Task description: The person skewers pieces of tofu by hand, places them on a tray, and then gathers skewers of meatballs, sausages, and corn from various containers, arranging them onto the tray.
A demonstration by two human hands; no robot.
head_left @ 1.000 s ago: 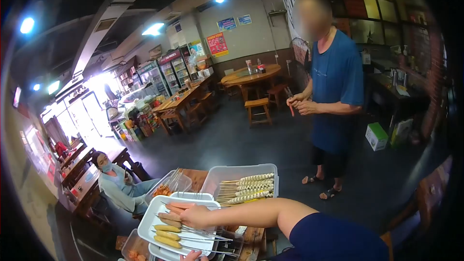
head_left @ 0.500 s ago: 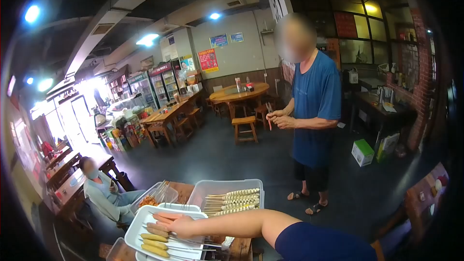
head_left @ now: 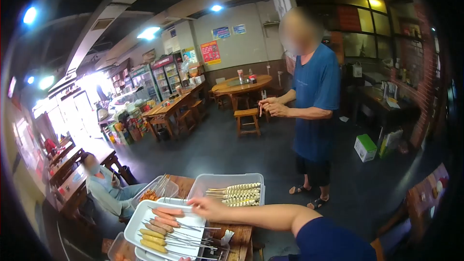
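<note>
My right hand (head_left: 209,209) is over the right rim of a white tray (head_left: 140,211), with its fingers stretched out, slightly apart and a little blurred. I see nothing held in it. In the tray lie pink sausages (head_left: 170,211) on metal skewers, then brownish sausages (head_left: 157,227) and yellow-green skewered pieces (head_left: 153,246). Their skewers point to the right. At the bottom edge of the view, a small bit of my left hand (head_left: 184,259) shows by the tray; its fingers are mostly hidden.
Behind the tray, a clear plastic box (head_left: 200,183) holds pale spiral-cut skewers (head_left: 241,193). Another clear box (head_left: 166,188) holds reddish skewers. A standing person in a blue shirt (head_left: 314,87) holds pliers (head_left: 261,108). Another person (head_left: 104,183) sits at left. A round table (head_left: 241,85) stands further back.
My right hand has let go of the pink sausages and moved right, toward the tray's rim. The sausages now lie uncovered. The standing person's hands have shifted slightly left.
</note>
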